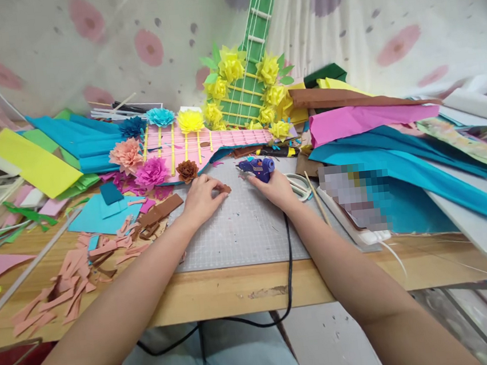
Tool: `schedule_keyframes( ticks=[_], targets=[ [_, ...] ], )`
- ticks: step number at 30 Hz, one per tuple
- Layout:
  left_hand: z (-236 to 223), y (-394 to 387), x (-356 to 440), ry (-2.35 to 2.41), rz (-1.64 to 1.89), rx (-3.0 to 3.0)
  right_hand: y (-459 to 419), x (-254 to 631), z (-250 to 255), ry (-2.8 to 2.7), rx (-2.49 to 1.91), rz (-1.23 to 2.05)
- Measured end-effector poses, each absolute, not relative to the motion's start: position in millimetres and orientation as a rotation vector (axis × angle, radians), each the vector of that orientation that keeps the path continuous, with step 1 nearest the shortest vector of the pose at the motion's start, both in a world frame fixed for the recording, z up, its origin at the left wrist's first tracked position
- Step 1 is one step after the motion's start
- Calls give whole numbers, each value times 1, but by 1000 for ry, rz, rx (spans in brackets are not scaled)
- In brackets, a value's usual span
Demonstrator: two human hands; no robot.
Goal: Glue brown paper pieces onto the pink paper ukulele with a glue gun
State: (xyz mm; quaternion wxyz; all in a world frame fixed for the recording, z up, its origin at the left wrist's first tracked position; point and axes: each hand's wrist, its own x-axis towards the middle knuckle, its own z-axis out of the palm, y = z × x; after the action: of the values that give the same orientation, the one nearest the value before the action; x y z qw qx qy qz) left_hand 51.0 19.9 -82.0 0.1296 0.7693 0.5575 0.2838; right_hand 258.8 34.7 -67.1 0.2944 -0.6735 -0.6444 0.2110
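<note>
My left hand (204, 199) pinches a small brown paper piece (226, 189) above the grey cutting mat (236, 240). Gripped in my right hand (275, 189) is a blue glue gun (259, 168), its nozzle pointing left toward that piece, with a gap between them. A black cord (289, 258) runs from below my right hand over the table edge. Just beyond my left hand lies a pink paper guitar (188, 147) trimmed with paper flowers, among them a brown flower (187, 171) and a magenta flower (152, 172).
A green guitar (242, 99) with yellow flowers leans on the curtain behind. Peach paper scraps (69, 279) litter the left side. Folded blue paper (395, 150), a white power strip (346, 218) and a thin wooden stick (317, 198) lie to the right.
</note>
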Motion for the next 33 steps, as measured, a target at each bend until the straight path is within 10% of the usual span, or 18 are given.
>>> schedule_keyframes(
  ticks=[20, 33],
  targets=[
    [-77, 17, 54, 1586, 1078, 2222, 37, 256, -67, -1672, -1883, 534],
    [-77, 11, 55, 1312, 1164, 1477, 5, 242, -49, -1716, -1124, 151]
  ],
)
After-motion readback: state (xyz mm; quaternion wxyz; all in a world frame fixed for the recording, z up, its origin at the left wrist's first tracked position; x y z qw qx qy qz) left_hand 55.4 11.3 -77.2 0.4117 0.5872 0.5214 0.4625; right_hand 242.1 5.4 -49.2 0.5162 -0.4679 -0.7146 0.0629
